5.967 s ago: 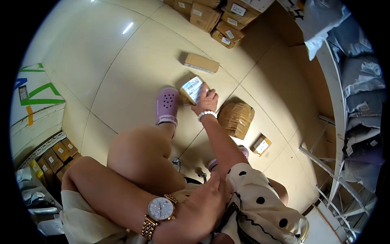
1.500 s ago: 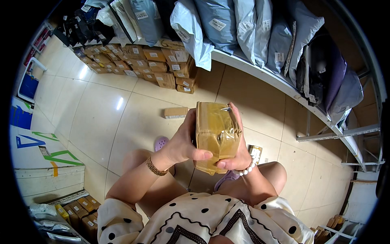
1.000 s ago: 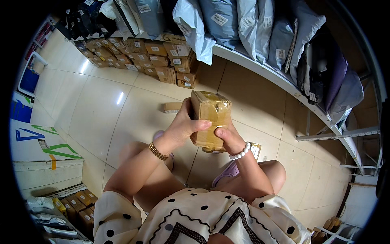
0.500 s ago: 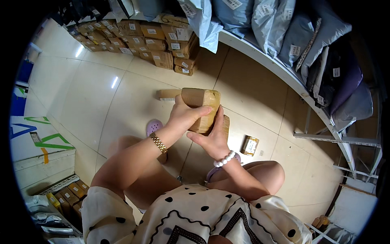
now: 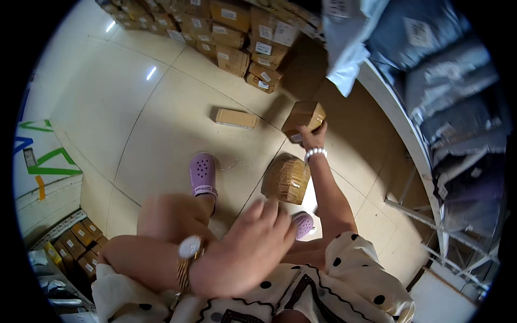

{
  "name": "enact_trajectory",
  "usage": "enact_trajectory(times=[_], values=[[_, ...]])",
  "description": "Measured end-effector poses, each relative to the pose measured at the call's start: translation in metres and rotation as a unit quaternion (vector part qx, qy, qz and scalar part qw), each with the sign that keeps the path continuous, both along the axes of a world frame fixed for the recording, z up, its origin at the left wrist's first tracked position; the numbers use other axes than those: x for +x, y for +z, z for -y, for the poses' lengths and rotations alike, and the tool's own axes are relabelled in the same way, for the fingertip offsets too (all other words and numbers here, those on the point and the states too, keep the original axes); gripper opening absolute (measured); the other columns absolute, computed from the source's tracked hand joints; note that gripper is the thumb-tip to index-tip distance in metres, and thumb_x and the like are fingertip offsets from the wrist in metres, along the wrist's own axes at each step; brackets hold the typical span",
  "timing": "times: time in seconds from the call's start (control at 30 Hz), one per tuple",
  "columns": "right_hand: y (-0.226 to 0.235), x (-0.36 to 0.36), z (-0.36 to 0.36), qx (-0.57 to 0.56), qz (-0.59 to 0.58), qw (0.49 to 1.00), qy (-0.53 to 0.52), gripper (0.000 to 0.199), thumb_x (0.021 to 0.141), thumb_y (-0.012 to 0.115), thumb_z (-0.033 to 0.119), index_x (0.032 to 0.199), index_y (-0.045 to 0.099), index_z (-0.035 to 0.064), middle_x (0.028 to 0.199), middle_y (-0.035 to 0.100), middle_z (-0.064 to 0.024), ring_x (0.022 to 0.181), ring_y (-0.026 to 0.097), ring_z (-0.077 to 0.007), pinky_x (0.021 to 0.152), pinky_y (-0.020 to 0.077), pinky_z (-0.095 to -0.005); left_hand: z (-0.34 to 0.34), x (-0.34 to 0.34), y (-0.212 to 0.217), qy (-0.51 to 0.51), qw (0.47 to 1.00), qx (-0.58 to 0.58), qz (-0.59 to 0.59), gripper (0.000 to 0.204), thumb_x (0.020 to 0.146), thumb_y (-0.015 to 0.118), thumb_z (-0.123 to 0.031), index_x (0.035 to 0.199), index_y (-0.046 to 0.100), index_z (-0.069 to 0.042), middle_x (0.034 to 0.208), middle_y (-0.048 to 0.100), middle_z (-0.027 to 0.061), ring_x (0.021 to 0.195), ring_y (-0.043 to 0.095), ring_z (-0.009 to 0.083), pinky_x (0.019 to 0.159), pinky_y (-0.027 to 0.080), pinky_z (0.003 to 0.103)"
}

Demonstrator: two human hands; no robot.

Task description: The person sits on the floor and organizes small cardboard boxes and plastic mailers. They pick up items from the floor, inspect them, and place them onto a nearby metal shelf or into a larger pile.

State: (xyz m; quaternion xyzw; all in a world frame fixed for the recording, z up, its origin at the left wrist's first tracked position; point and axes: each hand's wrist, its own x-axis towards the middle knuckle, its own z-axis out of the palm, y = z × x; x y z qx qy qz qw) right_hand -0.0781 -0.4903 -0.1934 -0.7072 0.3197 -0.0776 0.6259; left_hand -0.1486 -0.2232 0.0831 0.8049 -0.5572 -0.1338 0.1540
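My right hand (image 5: 312, 134) is stretched out ahead and grips a brown cardboard box (image 5: 302, 117) by its near right side, above the floor. Clear tape shines on the box. Below it a larger, tape-wrapped brown parcel (image 5: 291, 180) lies on the floor between my feet. My left hand (image 5: 250, 250) is drawn back near my body, empty, with its fingers partly apart and slightly blurred. Its fingertips overlap the near edge of the parcel in the picture; I cannot tell whether they touch. A slim cardboard box (image 5: 236, 118) lies flat on the floor to the left of the held box.
Stacked labelled cartons (image 5: 231, 40) stand at the back. A white-edged shelf (image 5: 393, 102) curves along the right, holding grey and blue mailing bags (image 5: 447, 81). At lower left sits a bin of small boxes (image 5: 75, 242). My purple clogs (image 5: 202, 171) rest on the tiled floor.
Both hands were on a taped box; now only my right hand holds a box, farther forward and right. My left hand has come back toward my body. The view has shifted.
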Motion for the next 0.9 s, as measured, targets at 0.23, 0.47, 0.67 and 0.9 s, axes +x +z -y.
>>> enact_trajectory(times=[0.23, 0.47, 0.67, 0.9], values=[[-0.066, 0.122, -0.006, -0.253, -0.350, 0.900, 0.063, 0.114, 0.057, 0.076, 0.051, 0.145, 0.015, 0.0093, 0.136, 0.036, -0.0294, 0.124, 0.041, -0.0413, 0.101, 0.0395, -0.0433, -0.020, 0.013, 0.022, -0.002, 0.994, 0.031, -0.106, 0.033, 0.076, 0.050, -0.022, 0.102, 0.057, -0.003, 0.094, 0.057, 0.0109, 0.097, 0.055, 0.0272, 0.093, 0.036, 0.037], [-0.091, 0.159, -0.014, -0.261, -0.281, 0.916, 0.116, 0.130, 0.056, 0.081, 0.049, 0.145, -0.001, 0.0013, 0.142, 0.030, -0.0274, 0.129, 0.037, -0.0372, 0.106, 0.0346, -0.0388, -0.026, 0.039, 0.036, -0.080, 0.981, 0.150, -0.088, 0.043, 0.086, 0.044, -0.023, 0.119, 0.052, 0.005, 0.112, 0.054, 0.0154, 0.109, 0.048, 0.0300, 0.099, 0.032, 0.041], [-0.115, 0.151, 0.038, -0.319, -0.157, 0.923, 0.148, 0.117, 0.067, 0.078, 0.047, 0.144, 0.006, -0.0046, 0.145, 0.028, -0.0229, 0.133, 0.032, -0.0316, 0.108, 0.0295, -0.0350, -0.020, 0.027, 0.017, -0.041, 0.990, 0.069, -0.113, 0.034, 0.083, 0.046, -0.032, 0.093, 0.060, -0.003, 0.085, 0.055, 0.0107, 0.092, 0.056, 0.0294, 0.091, 0.038, 0.041], [-0.076, 0.094, -0.044, -0.353, 0.087, 0.889, 0.279, 0.049, 0.071, 0.074, 0.026, 0.109, 0.055, 0.0014, 0.104, 0.058, -0.0190, 0.101, 0.055, -0.0365, 0.091, 0.0438, -0.0421, -0.029, 0.016, 0.024, -0.046, 0.995, 0.055, -0.073, 0.037, 0.085, 0.044, -0.024, 0.108, 0.056, 0.002, 0.097, 0.058, 0.0135, 0.099, 0.054, 0.0274, 0.097, 0.035, 0.039]])
